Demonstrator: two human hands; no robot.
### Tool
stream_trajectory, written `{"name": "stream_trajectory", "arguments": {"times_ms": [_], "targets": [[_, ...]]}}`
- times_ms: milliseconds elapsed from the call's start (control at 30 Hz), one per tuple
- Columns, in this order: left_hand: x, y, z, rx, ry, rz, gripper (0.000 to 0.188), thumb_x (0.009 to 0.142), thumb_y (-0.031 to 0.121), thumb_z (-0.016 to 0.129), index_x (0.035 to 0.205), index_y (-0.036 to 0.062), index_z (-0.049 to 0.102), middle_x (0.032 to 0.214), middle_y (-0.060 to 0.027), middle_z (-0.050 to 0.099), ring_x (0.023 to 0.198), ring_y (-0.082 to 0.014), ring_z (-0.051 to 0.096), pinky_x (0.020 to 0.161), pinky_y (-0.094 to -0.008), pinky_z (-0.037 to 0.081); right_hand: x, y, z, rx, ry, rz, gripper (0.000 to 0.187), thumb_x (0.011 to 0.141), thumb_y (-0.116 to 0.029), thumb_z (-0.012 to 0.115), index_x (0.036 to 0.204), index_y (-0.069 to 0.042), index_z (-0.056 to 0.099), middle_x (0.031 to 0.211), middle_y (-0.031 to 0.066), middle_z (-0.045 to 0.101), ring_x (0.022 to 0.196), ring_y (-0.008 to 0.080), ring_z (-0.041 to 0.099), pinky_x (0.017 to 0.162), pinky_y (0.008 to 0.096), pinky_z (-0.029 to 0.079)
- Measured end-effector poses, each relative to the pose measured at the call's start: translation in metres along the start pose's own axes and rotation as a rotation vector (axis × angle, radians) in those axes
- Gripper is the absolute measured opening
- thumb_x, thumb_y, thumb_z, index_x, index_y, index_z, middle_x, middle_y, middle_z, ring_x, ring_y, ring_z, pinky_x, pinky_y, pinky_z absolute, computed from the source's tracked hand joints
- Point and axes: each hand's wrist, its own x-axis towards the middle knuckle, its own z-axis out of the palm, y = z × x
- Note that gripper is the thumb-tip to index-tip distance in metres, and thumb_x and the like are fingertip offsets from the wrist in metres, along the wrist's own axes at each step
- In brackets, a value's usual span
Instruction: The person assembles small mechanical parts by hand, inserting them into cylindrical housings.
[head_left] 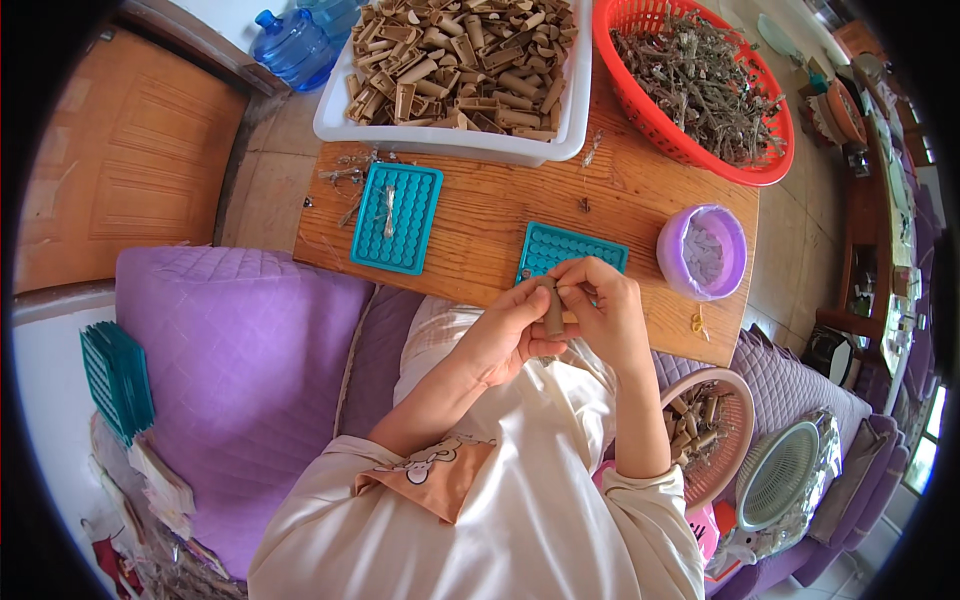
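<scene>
While left hand [505,335] clasps a matte brown cylinder [554,312], right hand [608,300]—curled inward—pinches it.

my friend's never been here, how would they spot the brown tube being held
On the wooden table, find the right-hand teal tray. Just below it in the picture, the left hand and right hand hold the brown tube. It alone is hand-held, unlike the brown pieces heaped in the white bin.

Brn door [130,150] at L, purple quilted sofa [240,380], tan tile flr [265,190], bright window [922,465] lower R
</scene>
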Motion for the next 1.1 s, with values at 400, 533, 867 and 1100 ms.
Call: {"name": "stream_trajectory", "arguments": {"times_ms": [400,533,867,1100], "targets": [[-0.003,0.012,0.019,0.052,-0.178,0.014,0.036,0.089,0.030,0.041,0.113,0.0030,0.040,0.078,-0.0032,0.053,0.085,-0.0206,0.061,0.059,-0.0218,0.055,0.000,-0.042,-0.016,-0.281,0.011,-0.189,0.008,0.076,0.003,0.053,0.082,-0.001,0.052,0.081,0.0113,0.058,0.069,0.0266,0.059,0.059,0.0304,0.048],[-0.003,0.010,0.015,0.159,-0.134,0.028,0.037,0.089,0.032,0.042,0.115,0.0063,0.041,0.085,-0.0021,0.055,0.086,-0.0167,0.061,0.060,-0.0227,0.055,-0.002,-0.037,-0.010,-0.282,0.032,-0.176,0.006,0.076,0.002,0.053,0.081,-0.001,0.052,0.081,0.0119,0.058,0.068,0.0278,0.058,0.058,0.0303,0.048],[-0.018,0.028,0.022,1.051,-0.153,0.974,0.027,0.068,0.001,0.064,0.092,0.0124,0.059,0.125,-0.0121,0.037,0.120,-0.0251,0.033,0.100,-0.0423,0.023,-0.036,-0.017,-0.006,0.842,0.105,0.170,0.026,0.089,-0.025,0.044,0.101,-0.002,0.047,0.099,0.0078,0.052,0.091,0.0171,0.051,0.079,0.0290,0.041],[-0.027,0.000,0.019,1.301,-0.341,1.457,0.031,0.064,-0.002,0.066,0.085,0.0214,0.065,0.127,-0.0050,0.036,0.125,-0.0289,0.024,0.094,-0.0371,0.038,-0.055,-0.042,-0.005,1.236,-0.337,0.250,0.050,0.085,-0.042,0.045,0.116,-0.003,0.043,0.100,0.0097,0.052,0.092,0.0184,0.051,0.077,0.0316,0.042]]}}
